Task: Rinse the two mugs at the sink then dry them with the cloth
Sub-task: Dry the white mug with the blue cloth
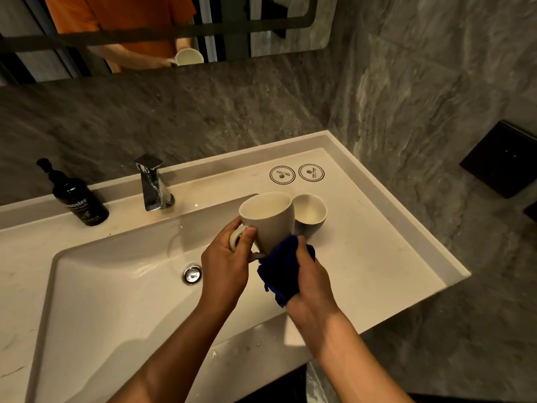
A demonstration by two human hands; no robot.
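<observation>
My left hand grips a cream mug by its handle, holding it upright above the right rim of the sink basin. A bunched dark blue cloth is pressed against the mug's lower right side by my right hand. The second mug stands on the counter just behind and to the right of the held one, its mouth up.
A chrome faucet stands behind the basin, with the drain below it. A dark pump bottle sits at the back left. Two round coasters lie on the white counter. Mirror and stone wall behind.
</observation>
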